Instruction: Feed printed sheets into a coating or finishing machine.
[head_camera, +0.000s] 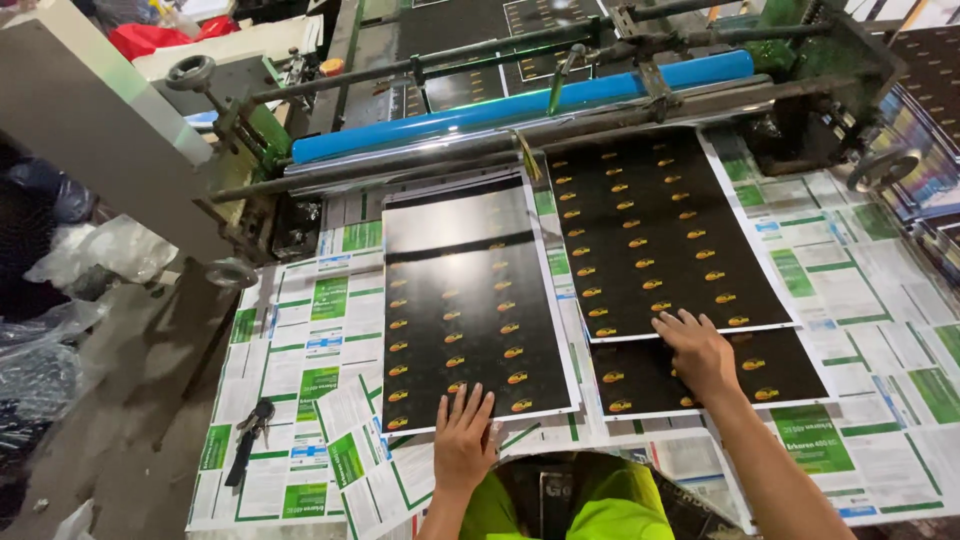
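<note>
Table papered in green-white sheets (850, 290) under the blue roller (520, 105): your left hand (463, 440) and right hand (700, 352) lie flat, fingers spread, pinning black printed sheets (470, 300) beneath each palm, likely to square them.

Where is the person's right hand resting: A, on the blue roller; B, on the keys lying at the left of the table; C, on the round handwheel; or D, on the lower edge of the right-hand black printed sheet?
D: the right hand lies flat on the lower edge of the right-hand black printed sheet, far from the blue roller, while the left hand presses the near edge of the left black sheet.
</note>
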